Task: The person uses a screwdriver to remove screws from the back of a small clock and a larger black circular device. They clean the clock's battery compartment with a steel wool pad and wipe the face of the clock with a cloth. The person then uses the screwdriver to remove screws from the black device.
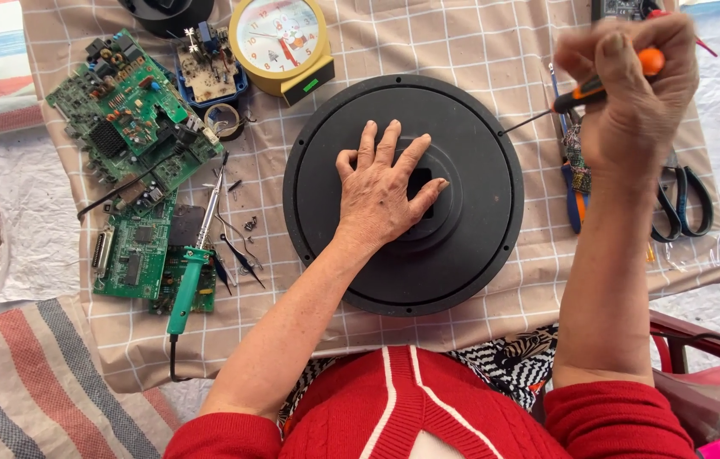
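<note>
Head camera looked down on a worktop (479, 51) covered with a beige checked cloth. At its middle lay a large round black plastic disc (403, 193) with a raised hub and a square hole at the centre. The left hand (381, 191) lay flat on that hub, fingers spread, its grip wide and holding nothing. The right hand (632, 89) was raised above the disc's right edge, its grip closed around an orange-and-black-handled screwdriver (598, 85), whose thin shaft pointed down-left towards the disc's rim. Left of the disc lay green circuit boards (135, 110) and a green-handled soldering iron (190, 276). A yellow-framed clock (282, 42) stood just behind the disc, and black-handled scissors (683, 200) lay at the right.
</note>
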